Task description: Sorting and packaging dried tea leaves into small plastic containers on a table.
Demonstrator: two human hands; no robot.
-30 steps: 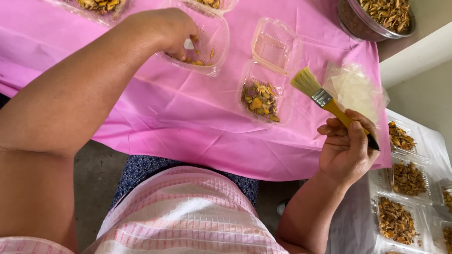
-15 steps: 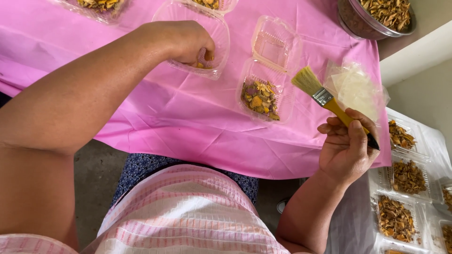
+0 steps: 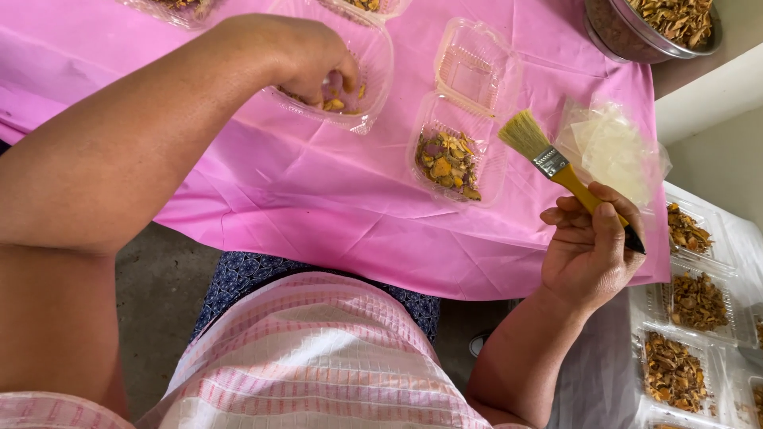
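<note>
Left hand reaches into a clear plastic tray on the pink tablecloth, fingers curled together and pinching at orange-brown dried pieces; whether a piece is actually caught, cannot tell. Right hand holds a yellow-handled brush up beside the table edge, thumb and fingers pressed around the handle, bristles pointing at a hinged clear box half full of the same pieces. Thin wrappers lie near the bristles. Risks, as I judge: light tray tips under the digging hand and spills; brush sweeps wrappers off; loose cloth drags.
</note>
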